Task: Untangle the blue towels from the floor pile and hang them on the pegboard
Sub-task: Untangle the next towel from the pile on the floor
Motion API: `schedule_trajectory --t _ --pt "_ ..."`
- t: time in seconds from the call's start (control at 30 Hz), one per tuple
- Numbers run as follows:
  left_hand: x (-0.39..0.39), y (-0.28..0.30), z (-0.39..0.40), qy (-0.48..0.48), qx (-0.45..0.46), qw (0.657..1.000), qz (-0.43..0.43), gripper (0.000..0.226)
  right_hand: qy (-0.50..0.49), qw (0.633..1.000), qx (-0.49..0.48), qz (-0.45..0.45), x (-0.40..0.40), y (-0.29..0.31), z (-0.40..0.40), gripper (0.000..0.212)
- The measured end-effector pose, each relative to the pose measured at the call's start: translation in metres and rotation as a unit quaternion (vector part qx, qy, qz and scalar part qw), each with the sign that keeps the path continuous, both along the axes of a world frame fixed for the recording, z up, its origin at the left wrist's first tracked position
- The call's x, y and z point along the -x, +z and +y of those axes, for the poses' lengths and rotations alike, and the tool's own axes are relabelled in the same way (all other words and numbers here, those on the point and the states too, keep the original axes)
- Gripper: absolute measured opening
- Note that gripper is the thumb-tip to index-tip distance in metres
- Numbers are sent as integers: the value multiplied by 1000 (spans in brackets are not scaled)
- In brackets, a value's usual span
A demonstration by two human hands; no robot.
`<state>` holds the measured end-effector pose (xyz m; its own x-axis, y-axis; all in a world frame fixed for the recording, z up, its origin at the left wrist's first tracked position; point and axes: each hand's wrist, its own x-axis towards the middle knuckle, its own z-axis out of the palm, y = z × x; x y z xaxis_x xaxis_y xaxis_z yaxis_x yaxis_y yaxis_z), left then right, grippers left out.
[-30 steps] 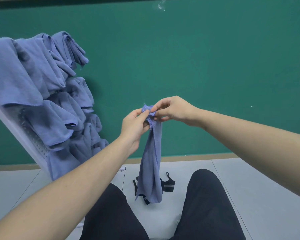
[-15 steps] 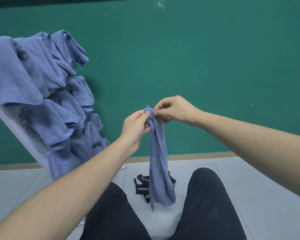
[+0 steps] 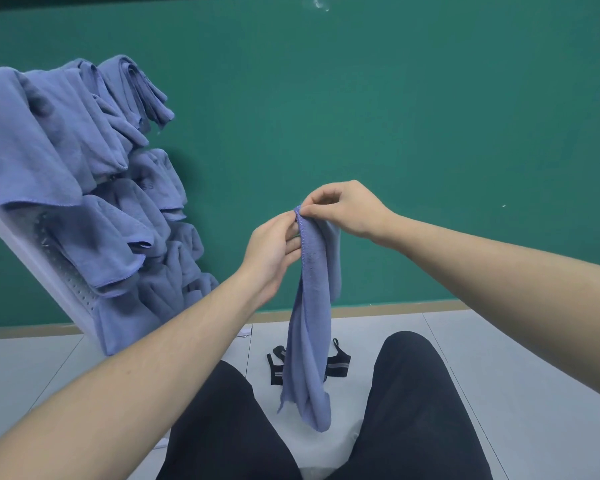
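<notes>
I hold 1 towel (image 3: 312, 306) by its top corner, left hand (image 3: 274, 249) and right hand (image 3: 347, 209) both pinching it, right of the pegboard (image 3: 63, 282). Step: untangling. Next, I judge: spread the hem, then hang it.

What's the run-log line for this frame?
left hand: pinches towel top | right hand: pinches same corner | towel: hanging | pegboard: towels hung

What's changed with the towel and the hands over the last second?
The right hand has worked along the held towel to pinch its stitched top corner, and the towel has untwisted and hangs lower. The left hand still grips it just below. The hung towels on the pegboard are unchanged.
</notes>
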<state>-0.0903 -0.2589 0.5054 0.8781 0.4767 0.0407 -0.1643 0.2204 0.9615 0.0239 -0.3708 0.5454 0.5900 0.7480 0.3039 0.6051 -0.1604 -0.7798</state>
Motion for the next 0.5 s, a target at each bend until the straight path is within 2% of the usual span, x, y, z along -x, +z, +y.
schedule_trajectory --t 0.03,0.13,0.2,0.3,0.4,0.5 --pt "1 -1 0 -4 -1 1000 -4 22 -2 1000 0 -1 -1 0 0 6" --pt "0 -7 3 -5 -90 996 2 16 2 1000 0 1 0 1 0 5" --pt "-1 -9 6 19 -118 993 17 14 9 1000 -5 -1 0 0 -1 5" --pt "-3 -8 9 29 -122 992 25 12 13 1000 -12 -18 0 -2 -1 10" --pt "-3 -5 13 31 -106 994 13 11 34 999 -5 -19 -3 -4 -9 24" --pt "-3 0 21 53 -105 993 -5 12 43 995 70 -58 -9 -8 -23 28"
